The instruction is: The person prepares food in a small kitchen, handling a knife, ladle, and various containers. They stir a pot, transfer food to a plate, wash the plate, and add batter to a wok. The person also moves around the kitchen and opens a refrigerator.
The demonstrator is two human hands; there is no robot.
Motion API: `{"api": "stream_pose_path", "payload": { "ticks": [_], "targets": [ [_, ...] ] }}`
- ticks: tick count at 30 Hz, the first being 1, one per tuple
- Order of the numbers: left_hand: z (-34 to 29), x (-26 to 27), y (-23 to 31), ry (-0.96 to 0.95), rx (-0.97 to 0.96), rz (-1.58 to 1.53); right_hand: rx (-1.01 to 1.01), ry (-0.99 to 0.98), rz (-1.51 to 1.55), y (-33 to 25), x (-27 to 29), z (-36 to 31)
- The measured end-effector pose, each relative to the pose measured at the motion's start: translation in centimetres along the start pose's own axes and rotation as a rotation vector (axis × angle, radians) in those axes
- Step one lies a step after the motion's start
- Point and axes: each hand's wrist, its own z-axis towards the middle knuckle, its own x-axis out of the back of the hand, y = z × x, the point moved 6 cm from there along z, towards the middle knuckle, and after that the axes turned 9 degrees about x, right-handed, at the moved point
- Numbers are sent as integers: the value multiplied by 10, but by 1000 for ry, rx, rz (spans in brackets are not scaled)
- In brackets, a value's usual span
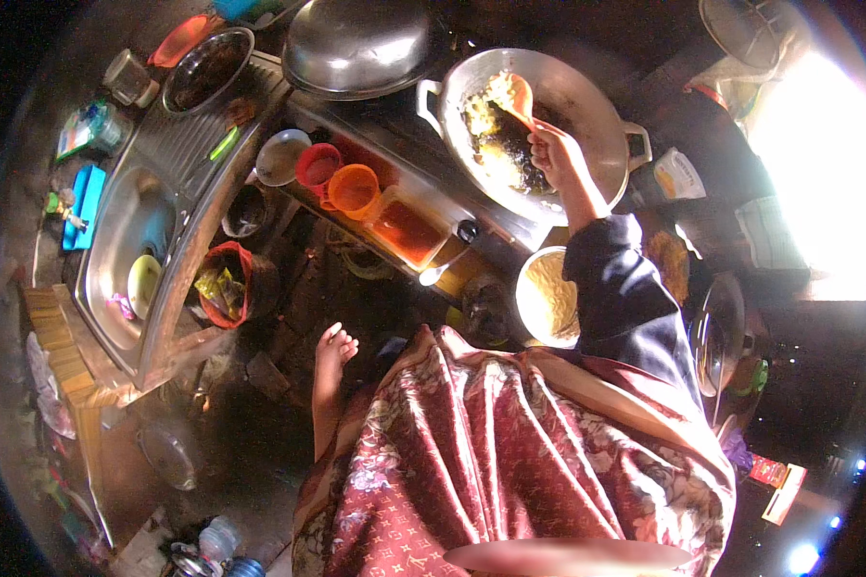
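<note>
My right hand (pixel 554 154) grips the handle of an orange-brown spoon (pixel 521 99) over a wide two-handled metal wok (pixel 595 113). The bowl of the spoon rests against pale yellow food pieces (pixel 491 104) on the wok's left side. Dark liquid, probably oil, lies at the bottom, partly behind my hand. Down by my side hangs my left hand (pixel 335 344), holding nothing, its fingers loosely bent and apart. Just below the wok, a round container of pale batter or dough (pixel 548 296) is partly covered by my dark right sleeve.
A counter left of the wok carries a red cup (pixel 318 165), an orange cup (pixel 354 190), an orange tray (pixel 409 229) and a metal spoon (pixel 445 266). A large metal lid (pixel 356 43) stands behind. Farther left is a steel sink (pixel 115 279); a lined bin (pixel 226 286) sits beside it.
</note>
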Motion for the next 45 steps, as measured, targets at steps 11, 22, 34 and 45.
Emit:
{"api": "stream_pose_path", "payload": {
  "ticks": [11,22,34,45],
  "targets": [
    [3,-215,-11,-702,46,464,-66,1,-65,-61,110,-206],
    [22,-336,-88,-461,-27,494,-179,-16,-1557,106,173,-222],
    [10,-345,-87,-481,-137,588,-523,42,-254,131,190,-270],
    [28,-330,-87,-454,-17,497,-338,78,-202,97,207,-286]
  ]
}}
